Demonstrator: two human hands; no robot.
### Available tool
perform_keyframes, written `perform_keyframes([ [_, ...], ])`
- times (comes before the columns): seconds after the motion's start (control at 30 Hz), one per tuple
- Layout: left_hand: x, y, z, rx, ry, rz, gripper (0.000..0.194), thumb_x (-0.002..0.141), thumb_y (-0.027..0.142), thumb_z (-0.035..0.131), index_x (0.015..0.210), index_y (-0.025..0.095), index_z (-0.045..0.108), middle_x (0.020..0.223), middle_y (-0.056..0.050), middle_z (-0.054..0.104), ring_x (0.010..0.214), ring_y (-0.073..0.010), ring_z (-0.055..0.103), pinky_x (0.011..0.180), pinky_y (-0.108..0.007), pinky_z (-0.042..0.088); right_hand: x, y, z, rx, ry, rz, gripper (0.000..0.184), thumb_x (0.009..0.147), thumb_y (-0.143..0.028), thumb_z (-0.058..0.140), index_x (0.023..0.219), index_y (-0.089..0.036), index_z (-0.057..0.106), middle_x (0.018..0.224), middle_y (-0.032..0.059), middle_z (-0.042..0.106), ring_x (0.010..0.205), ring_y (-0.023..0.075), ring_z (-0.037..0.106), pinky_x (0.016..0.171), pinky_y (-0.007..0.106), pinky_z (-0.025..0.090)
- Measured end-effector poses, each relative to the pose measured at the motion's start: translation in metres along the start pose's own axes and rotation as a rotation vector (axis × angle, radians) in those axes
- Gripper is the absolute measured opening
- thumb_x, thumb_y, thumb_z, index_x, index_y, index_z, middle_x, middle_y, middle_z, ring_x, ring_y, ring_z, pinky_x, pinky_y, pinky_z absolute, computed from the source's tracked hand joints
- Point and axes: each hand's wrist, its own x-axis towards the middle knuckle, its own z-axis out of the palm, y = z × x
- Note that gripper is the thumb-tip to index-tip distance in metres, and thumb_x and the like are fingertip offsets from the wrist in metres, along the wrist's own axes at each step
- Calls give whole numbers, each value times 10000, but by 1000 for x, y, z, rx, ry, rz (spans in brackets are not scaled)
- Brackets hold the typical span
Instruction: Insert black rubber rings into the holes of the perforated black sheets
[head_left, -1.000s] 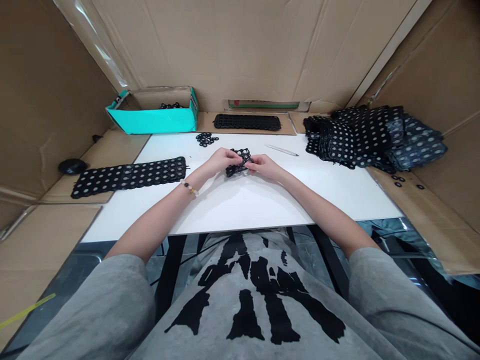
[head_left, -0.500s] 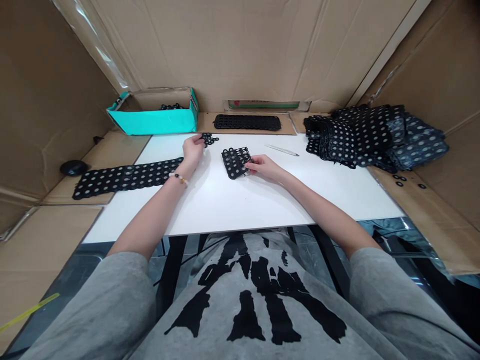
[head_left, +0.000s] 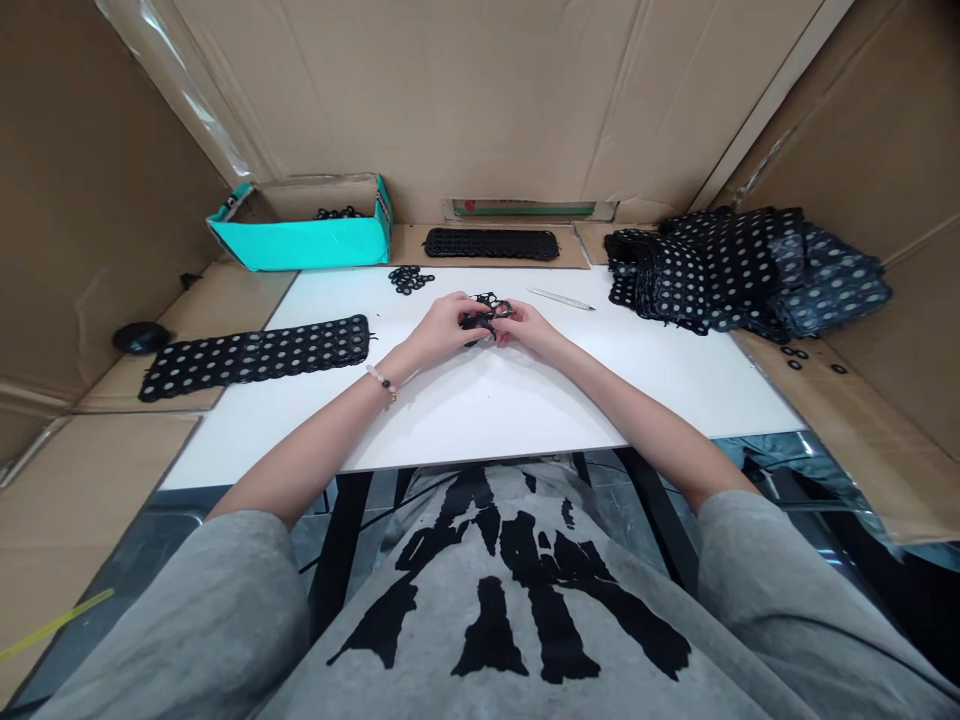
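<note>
At the middle of the white board (head_left: 540, 400), a small black piece of ring mesh (head_left: 487, 322) is mostly covered by my fingers. My left hand (head_left: 444, 328) has closed on its left side; whether a loose ring is also between those fingertips cannot be made out. From the other side my right hand (head_left: 531, 330) pinches the piece, fingertips almost meeting those of the left. Just beyond my left hand lies a small heap of loose black rings (head_left: 410, 280). A white pen-like tool (head_left: 561, 299) rests past my right hand.
To the left lies a long dotted black strip (head_left: 259, 355) by a round black object (head_left: 141, 338). A turquoise box (head_left: 300, 245) holds more rings. Behind is a dark mesh strip (head_left: 491, 243); at right, piled dotted strips (head_left: 727, 265) and several stray rings (head_left: 795, 353). Cardboard walls surround the board.
My left hand has come from the ring heap, right and nearer to me, onto the mesh piece. My right hand stays at the piece, which is now largely covered.
</note>
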Motion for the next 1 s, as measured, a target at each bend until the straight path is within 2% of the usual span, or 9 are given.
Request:
perform_keyframes([
  [0.17,-1,-1,3,-52,5,-35,396,746,376,794,1091,184,811,872,-56,742,791,-206,653,788,-330,512,-2,1,0,22,-43,-32,479,611,-356,891,841,-225,492,726,-39,677,659,125,613,599,244,499],
  [0.4,4,-2,5,-436,42,-244,484,659,387,835,1067,132,778,835,-81,776,753,-214,698,749,-345,560,-2,-1,-2,83,-15,-7,531,581,-346,879,864,-250,441,739,-63,605,608,108,541,558,250,458],
  [0.53,11,-14,2,-533,124,-347,462,642,298,828,1061,116,759,762,-63,750,679,-184,668,702,-329,544,-1,0,2,174,-67,-11,529,589,-321,836,881,-257,401,801,-61,611,550,85,481,503,242,394],
  [0.63,15,-40,-10,-461,321,-430,389,693,251,797,1055,120,746,765,-49,738,686,-152,636,711,-312,525,0,2,2,162,-47,12,526,581,-272,813,874,-265,376,751,-79,582,523,92,476,479,237,380],
  [0.7,14,-63,-24,-351,467,-493,310,761,261,769,1037,123,738,783,-43,735,718,-144,617,726,-315,505,1,2,0,135,-16,49,523,583,-233,804,880,-267,376,737,-82,576,549,105,512,506,243,429],
  [0.77,12,-84,-39,-257,554,-531,195,823,269,732,965,135,742,816,-43,738,781,-157,620,769,-333,486,1,2,-3,122,4,75,521,588,-215,806,895,-264,388,753,-78,582,598,113,549,557,260,492],
  [0.83,8,-99,-51,-125,587,-533,81,826,246,736,836,166,741,817,-37,732,848,-190,632,812,-353,459,1,2,-5,116,14,79,531,582,-200,821,902,-258,401,768,-77,582,644,112,570,608,273,536],
  [0.9,6,-106,-58,-31,579,-548,62,820,216,746,775,175,736,782,-24,710,861,-198,619,829,-353,429,1,2,-6,114,20,75,542,565,-173,837,891,-250,410,769,-80,576,671,107,575,645,277,560],
  [1.0,5,-109,-59,-31,546,-604,67,859,151,696,872,110,748,739,2,678,805,-146,573,821,-319,405,1,4,-6,131,26,94,546,529,-119,836,869,-240,425,746,-85,560,673,100,568,648,266,559],
])
